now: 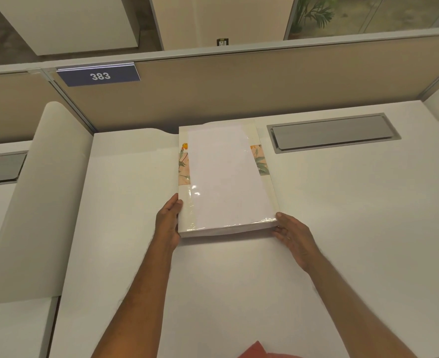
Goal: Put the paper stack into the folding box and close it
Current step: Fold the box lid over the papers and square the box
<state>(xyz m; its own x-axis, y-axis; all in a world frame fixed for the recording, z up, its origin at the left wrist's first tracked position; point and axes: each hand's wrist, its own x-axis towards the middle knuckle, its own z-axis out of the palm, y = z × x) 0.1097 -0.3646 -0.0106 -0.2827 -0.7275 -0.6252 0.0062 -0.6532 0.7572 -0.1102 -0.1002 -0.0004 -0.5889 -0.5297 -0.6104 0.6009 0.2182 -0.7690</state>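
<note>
A white paper stack [226, 174] wrapped in clear plastic lies flat on the cream folding box [183, 135], whose floral print shows on both sides of the stack. Both sit in the middle of the white desk, long side pointing away from me. My left hand [168, 220] grips the box's near left corner, thumb against its side edge. At the near right corner my right hand [294, 236] holds on, thumb at the corner and fingers tucked below the front edge. The near edge casts a thin shadow on the desk.
A grey cable hatch [334, 133] is set into the desk [355, 215] to the right of the box. A beige partition [239, 91] with a "383" sign stands behind. A curved white divider [40, 202] rises at the left. Something red [257, 351] shows at the bottom edge.
</note>
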